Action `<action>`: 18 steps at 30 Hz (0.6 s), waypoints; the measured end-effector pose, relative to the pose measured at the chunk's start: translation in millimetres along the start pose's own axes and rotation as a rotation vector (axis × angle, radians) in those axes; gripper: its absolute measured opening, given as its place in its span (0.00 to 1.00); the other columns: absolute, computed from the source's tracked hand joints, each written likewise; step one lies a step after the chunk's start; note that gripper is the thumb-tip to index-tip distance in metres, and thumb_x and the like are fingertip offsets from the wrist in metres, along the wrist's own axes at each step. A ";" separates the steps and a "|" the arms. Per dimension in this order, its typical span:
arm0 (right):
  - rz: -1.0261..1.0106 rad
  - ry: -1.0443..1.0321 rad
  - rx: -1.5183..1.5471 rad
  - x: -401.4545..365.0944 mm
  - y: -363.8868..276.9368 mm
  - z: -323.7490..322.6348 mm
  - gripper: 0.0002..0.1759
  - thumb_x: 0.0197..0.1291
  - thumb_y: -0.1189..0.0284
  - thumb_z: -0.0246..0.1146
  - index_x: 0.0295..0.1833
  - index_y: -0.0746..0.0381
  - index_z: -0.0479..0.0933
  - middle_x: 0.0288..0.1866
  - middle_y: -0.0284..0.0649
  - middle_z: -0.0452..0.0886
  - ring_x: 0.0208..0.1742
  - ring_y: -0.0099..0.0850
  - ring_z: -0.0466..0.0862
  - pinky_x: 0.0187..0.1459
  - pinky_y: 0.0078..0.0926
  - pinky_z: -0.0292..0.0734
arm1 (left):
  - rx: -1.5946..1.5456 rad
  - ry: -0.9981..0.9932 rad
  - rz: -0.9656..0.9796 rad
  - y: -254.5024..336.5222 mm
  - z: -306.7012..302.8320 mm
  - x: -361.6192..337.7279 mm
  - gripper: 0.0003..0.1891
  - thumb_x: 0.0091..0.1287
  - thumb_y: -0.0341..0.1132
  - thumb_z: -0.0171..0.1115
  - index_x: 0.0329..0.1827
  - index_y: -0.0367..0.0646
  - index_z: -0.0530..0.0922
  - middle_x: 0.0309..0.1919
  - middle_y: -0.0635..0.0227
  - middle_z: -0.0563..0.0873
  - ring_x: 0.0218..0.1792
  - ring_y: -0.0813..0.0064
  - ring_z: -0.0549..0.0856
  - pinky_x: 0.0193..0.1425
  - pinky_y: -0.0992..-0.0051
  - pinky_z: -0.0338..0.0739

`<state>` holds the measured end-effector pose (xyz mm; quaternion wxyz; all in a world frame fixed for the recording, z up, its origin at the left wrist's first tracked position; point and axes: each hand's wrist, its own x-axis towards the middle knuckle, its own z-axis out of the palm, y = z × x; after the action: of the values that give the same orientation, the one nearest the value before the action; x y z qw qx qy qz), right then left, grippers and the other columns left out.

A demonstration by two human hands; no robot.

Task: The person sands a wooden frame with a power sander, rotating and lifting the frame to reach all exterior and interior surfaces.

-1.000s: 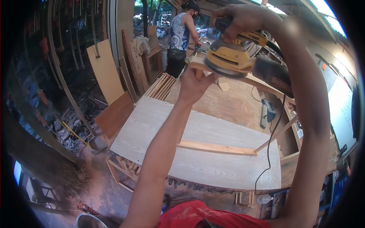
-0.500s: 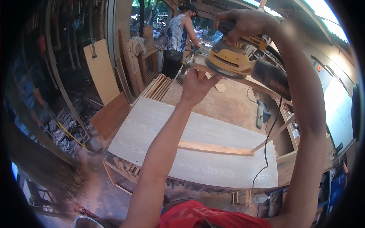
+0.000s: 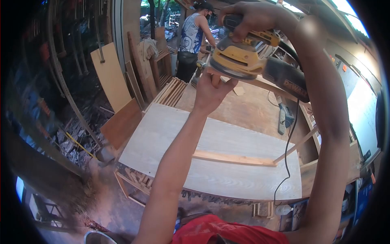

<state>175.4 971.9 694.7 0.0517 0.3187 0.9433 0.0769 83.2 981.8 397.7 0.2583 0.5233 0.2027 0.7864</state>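
A yellow and black orbital sander (image 3: 236,57) is raised in front of me, my right hand (image 3: 255,19) wrapped over its top. Just under its pad, my left hand (image 3: 212,92) grips a small piece of wood (image 3: 215,80), mostly hidden by my fingers and the sander. The pad appears to lie against the wood's upper side. A black dust box (image 3: 286,79) sticks out from the sander's right side, and its cord (image 3: 289,158) hangs down over the table.
Below my arms, a pale wood-grain panel (image 3: 162,126) lies on the worktable, with a long wooden strip (image 3: 235,158) on it. A power strip (image 3: 282,122) sits at the right. Another person (image 3: 191,36) works at the far end. Boards (image 3: 109,77) lean at the left.
The sander and my right hand have shifted slightly left over the wood, covering more of it. My left hand keeps its hold. The view has turned a little.
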 end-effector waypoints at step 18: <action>0.035 0.034 0.133 -48.0 14.2 10.8 0.39 0.47 0.61 0.77 0.68 0.56 0.80 0.53 0.43 0.89 0.52 0.35 0.87 0.57 0.34 0.81 | 0.063 -0.049 -0.099 12.8 8.1 -8.9 0.29 0.65 0.32 0.81 0.64 0.34 0.75 0.48 0.67 0.88 0.42 0.83 0.84 0.47 0.80 0.82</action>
<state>223.4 955.0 689.0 0.0128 0.3366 0.9414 0.0202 91.1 966.7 401.8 0.2852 0.5397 0.2463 0.7528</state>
